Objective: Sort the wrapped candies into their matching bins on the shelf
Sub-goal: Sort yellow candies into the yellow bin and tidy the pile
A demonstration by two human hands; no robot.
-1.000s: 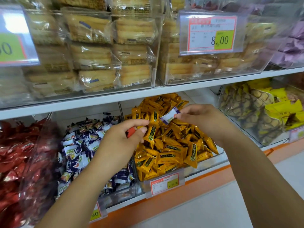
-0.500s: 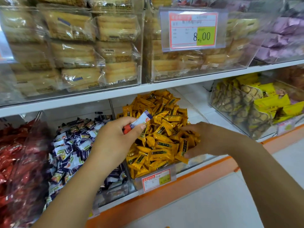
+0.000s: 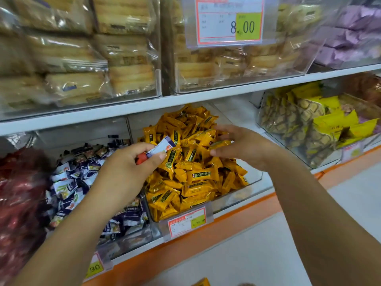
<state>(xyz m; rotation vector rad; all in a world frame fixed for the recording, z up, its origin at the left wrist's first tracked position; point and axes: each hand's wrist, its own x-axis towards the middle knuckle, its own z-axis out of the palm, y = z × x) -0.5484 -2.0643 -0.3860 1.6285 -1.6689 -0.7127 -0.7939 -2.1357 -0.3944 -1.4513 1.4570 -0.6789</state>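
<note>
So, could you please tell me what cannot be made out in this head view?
Head view:
- Red thing in the left hand, under the white-and-blue candy: fingers cover most of it.
- Right hand on the orange candies: blur hides whether it grips one.
- Upper price tag: small print blurred; only 8.00 reads.
- Red packets, far left: blurred, cut by the edge.

Centre: orange-yellow candies (image 3: 193, 176) with dark green labels; left: white-and-navy candies (image 3: 70, 186); far left: red candies (image 3: 18, 193). Held candy (image 3: 161, 146): white with blue end and red mark. Shelf edge (image 3: 144, 259): orange.
</note>
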